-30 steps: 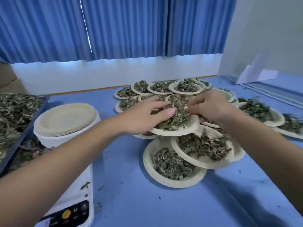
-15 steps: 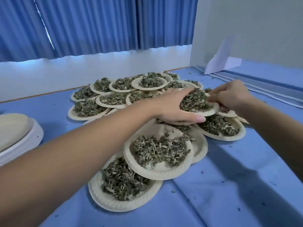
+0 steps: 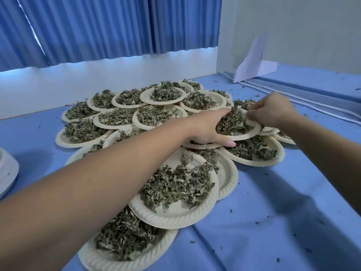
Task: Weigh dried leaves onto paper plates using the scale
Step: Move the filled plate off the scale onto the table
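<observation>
Both hands hold one filled paper plate (image 3: 248,135) at the right side of a spread of plates. The left hand (image 3: 205,130) grips its near-left rim and the right hand (image 3: 273,112) pinches its far-right rim. Heaped with dried leaves (image 3: 232,122), the plate sits between the hands, overlapping a lower plate (image 3: 254,163) just nearer than it. The left arm reaches across other filled plates to it; the right arm comes in unobstructed, so that hand is probably the better placed to settle it. No scale is in view.
</observation>
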A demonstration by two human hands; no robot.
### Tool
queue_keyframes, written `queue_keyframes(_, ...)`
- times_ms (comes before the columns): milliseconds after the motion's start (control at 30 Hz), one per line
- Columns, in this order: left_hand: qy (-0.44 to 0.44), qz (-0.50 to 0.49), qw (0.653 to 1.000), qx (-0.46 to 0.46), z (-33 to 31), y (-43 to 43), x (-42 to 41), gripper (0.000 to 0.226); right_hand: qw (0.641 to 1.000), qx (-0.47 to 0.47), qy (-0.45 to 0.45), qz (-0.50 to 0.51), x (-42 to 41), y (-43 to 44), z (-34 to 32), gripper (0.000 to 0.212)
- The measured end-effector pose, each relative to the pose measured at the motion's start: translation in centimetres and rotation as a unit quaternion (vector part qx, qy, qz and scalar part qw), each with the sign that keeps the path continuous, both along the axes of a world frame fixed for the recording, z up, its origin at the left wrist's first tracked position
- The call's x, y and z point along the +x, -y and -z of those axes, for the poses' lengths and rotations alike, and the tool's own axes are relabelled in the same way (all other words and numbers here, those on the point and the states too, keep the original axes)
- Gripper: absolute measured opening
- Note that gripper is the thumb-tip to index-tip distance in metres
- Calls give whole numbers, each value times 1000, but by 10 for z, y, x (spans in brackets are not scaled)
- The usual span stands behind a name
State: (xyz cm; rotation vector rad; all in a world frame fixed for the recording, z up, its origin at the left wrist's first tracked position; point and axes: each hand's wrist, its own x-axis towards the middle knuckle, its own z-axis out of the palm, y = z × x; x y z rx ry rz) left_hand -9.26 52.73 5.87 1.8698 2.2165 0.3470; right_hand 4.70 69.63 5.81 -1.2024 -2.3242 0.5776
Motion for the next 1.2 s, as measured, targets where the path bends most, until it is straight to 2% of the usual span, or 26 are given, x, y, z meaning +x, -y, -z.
queue_keyframes(167, 25, -16, 999, 23, -8, 11, -2, 112, 994, 101, -40, -2, -6, 29, -15, 20)
queue_keyframes(267, 49, -24, 998, 42, -17, 31, -6, 106, 986, 144, -69, -51, -17, 65, -29, 23)
queue_keyframes(333, 42, -22, 996, 74, -23, 51, -10, 95, 979, 154, -79, -106, -30, 95, -36, 23)
queue_keyframes(500, -3, -66, 988, 138, -39, 127, -37, 45, 962, 141, -94, -216, -76, 176, -46, 24)
queue_keyframes(700, -42, -149, 973, 169, -53, 281, -79, 20, 914, 115, -150, -358, -138, 299, -56, 21)
queue_keyframes(767, -68, -178, 968, 164, -53, 333, -86, 19, 896, 98, -147, -406, -158, 340, -56, 20)
queue_keyframes(867, -98, -226, 954, 171, -49, 403, -93, 30, 873, 86, -136, -461, -181, 394, -52, 18)
queue_keyframes(1033, -94, -286, 946, 117, -35, 479, -110, 36, 830, 75, -111, -541, -203, 459, -38, 17)
queue_keyframes(1200, -76, -283, 949, 114, -14, 508, -120, 25, 824, 45, -44, -563, -217, 474, -8, 14)
